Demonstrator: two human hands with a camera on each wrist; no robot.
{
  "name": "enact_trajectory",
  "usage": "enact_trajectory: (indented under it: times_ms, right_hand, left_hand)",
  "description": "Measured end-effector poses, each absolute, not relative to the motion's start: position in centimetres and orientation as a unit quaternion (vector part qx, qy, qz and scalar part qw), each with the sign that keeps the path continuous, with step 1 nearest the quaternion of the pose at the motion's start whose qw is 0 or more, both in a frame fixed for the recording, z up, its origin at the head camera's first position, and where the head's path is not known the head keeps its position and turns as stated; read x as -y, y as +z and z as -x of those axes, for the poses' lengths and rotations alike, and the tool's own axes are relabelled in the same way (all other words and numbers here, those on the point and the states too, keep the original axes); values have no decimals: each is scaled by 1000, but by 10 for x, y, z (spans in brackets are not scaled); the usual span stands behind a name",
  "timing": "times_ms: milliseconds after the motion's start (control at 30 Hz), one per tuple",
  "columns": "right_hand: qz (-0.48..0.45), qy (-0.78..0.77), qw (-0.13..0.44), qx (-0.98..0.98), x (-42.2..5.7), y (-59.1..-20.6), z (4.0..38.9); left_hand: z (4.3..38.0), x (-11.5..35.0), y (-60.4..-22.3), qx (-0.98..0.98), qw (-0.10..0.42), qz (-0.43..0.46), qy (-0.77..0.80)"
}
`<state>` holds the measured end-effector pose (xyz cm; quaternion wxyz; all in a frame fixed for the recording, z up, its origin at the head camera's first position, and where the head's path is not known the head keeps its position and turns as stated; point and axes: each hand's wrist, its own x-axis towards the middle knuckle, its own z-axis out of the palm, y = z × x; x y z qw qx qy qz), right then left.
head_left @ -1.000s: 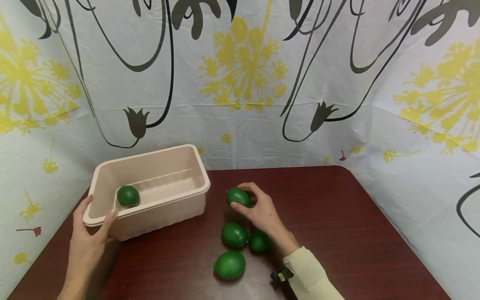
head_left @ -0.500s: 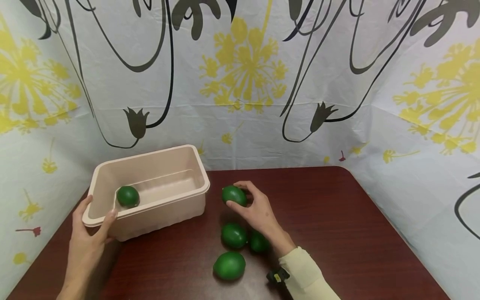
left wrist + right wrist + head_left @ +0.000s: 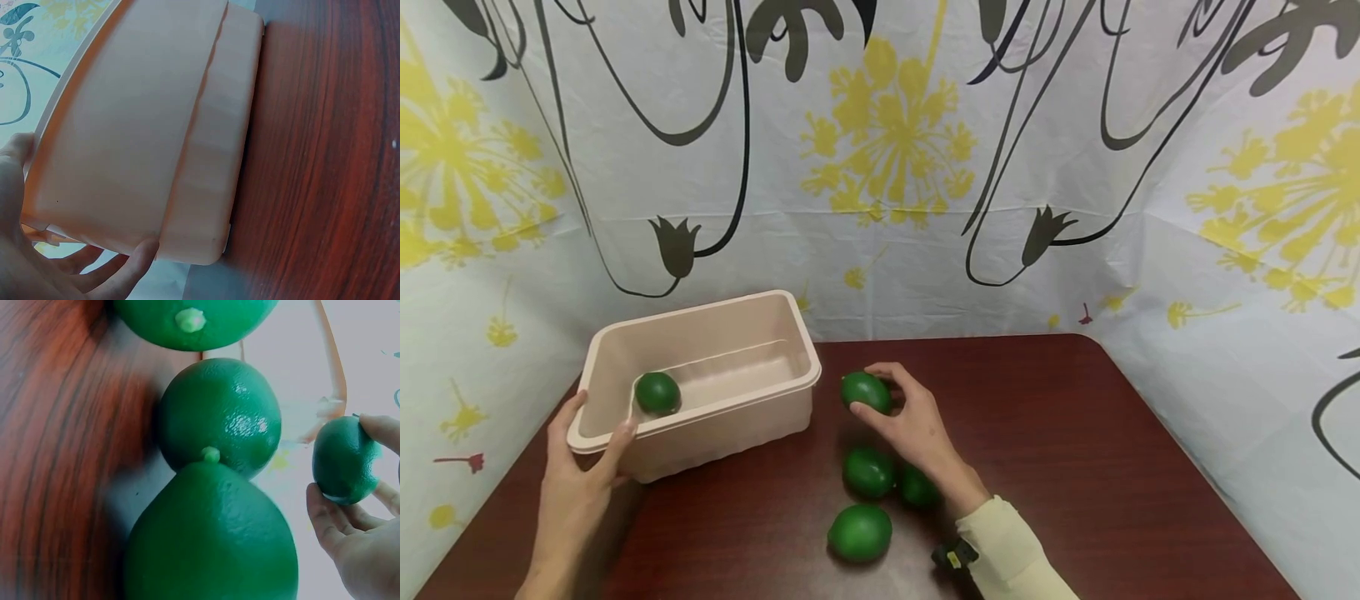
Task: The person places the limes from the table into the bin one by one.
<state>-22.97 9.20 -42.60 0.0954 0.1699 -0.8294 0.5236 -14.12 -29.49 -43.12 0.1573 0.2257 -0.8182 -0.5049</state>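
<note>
My right hand (image 3: 917, 422) pinches a green lime (image 3: 865, 392) between thumb and fingers, just right of a beige plastic bin. In the right wrist view that lime (image 3: 345, 459) sits between the thumb and fingertips, apart from the other limes. The bin (image 3: 730, 417) stands on the left of the table, with one lime (image 3: 657, 392) inside at its left end. My left hand (image 3: 576, 467) grips the bin's near left corner, thumb on the rim. In the left wrist view its fingers (image 3: 134, 265) curl against the bin's end.
Below my right hand lie several limes on the table: one in the middle (image 3: 869, 472), one nearer me (image 3: 860, 532), and one partly hidden by the wrist (image 3: 919, 487). The dark red table (image 3: 1112, 500) meets a patterned cloth (image 3: 880, 275) at the back and sides.
My right hand has shifted slightly left with the lime, toward the bin. The left hand and the bin have stayed in place.
</note>
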Motion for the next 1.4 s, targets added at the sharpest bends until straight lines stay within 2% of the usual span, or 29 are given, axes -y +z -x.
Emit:
enact_trajectory:
  times_ms: [1400]
  right_hand:
    - [-212, 530, 126, 811, -73, -406, 218]
  left_hand:
    - [141, 295, -433, 820, 160, -228, -500]
